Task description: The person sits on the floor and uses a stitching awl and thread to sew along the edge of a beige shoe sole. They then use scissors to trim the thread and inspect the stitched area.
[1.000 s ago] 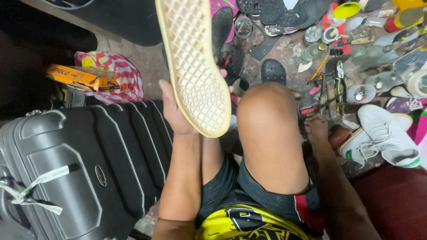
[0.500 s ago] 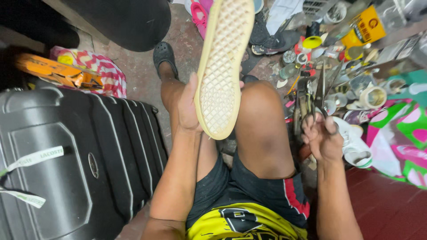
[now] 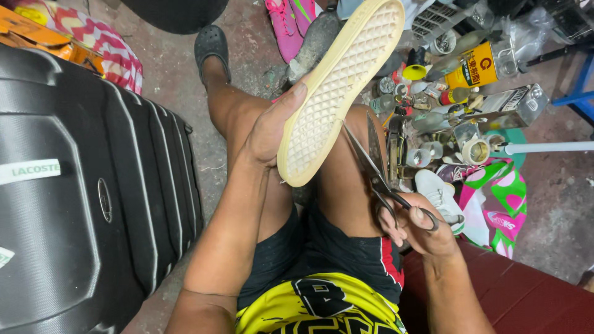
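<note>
Rough concrete floor (image 3: 247, 37) runs under you, crowded on the far right with a clutter of tins, jars and bottles (image 3: 445, 93), and you sit low among it with both knees drawn up. Your left hand (image 3: 272, 127) is clamped on a shoe (image 3: 337, 93), thumb lying along the edge of its pale waffle sole, which is turned up toward your face and tilted, toe far, heel near; held that way, the whole rim of the sole is open to view and to a blade. The shoe hangs just over your right knee (image 3: 346, 179), so the leg seems to steady it.

Your right hand (image 3: 417, 226) is closed through the loops of a pair of scissors (image 3: 371, 164), blades pointing up and far, slightly parted, their tips close beside the right edge of the sole. I can't tell whether they touch it. Both hands are apart, each with its own thing, meeting only at that edge.

At your left stands a black suitcase (image 3: 80, 204), near enough to hem in the elbow. A white sneaker (image 3: 440, 195) lies just beyond your right hand, with a pink-and-green bag (image 3: 501, 198) beside it. Pink shoes (image 3: 291, 18) sit far off, past your left foot in its dark clog (image 3: 211, 44).
</note>
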The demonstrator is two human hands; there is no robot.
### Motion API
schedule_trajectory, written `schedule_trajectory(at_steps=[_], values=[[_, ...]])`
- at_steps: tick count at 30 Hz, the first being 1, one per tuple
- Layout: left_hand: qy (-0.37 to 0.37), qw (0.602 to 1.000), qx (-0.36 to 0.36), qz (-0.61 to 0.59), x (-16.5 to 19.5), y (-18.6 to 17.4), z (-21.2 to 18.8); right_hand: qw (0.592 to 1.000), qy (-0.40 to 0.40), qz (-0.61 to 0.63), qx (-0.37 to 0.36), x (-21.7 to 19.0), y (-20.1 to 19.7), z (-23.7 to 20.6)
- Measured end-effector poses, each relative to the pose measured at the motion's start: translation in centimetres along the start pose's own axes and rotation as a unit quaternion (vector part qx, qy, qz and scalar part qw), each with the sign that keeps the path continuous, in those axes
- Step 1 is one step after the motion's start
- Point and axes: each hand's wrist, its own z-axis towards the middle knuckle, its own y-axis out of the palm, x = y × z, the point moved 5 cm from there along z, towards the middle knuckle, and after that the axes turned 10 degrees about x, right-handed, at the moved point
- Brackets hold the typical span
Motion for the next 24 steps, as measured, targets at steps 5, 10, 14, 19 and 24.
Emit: schedule_trajectory(at_steps=[5,10,14,19,24], values=[[0.007,1.000,0.004,0.018,0.2,-0.2,-0.2,1.000,0.017,-0.003,0.018,0.1,0.6,0.2],[0.007,1.000,0.016,0.009,0.3,-0.3,0.0,0.999,0.020,0.032,0.007,0.3,0.5,0.2],[0.005,1.000,0.006,-0.008,0.1,-0.3,0.0,0.998,0.015,0.059,0.005,0.6,0.1,0.1],[0.012,1.000,0.014,0.009,-0.1,-0.4,0.3,0.996,0.031,0.081,0.010,0.8,-0.7,0.0],[0.014,0.998,0.017,0.056,0.0,-0.4,0.3,0.994,0.061,0.084,0.023,0.7,-1.3,-0.3]])
